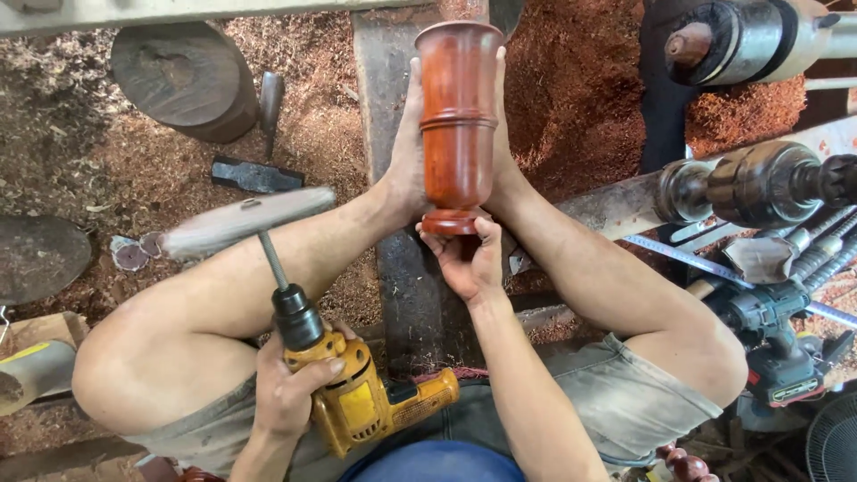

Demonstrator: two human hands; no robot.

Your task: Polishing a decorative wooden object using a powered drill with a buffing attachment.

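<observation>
I am looking down at my left hand (290, 393) gripping a yellow drill (361, 402) at lower centre, its blurred sanding drum (245, 221) pointing toward the left of the frame. My right hand (464, 259) is cupping the base of a reddish turned wooden vase (458, 116), which my bare feet are clamping upright at top centre, over sawdust (571, 98).

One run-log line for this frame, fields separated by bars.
left hand: gripping yellow drill | drill attachment: blurred | right hand: under base of red wooden vase | vase: upright, clamped between feet | floor: sawdust
</observation>
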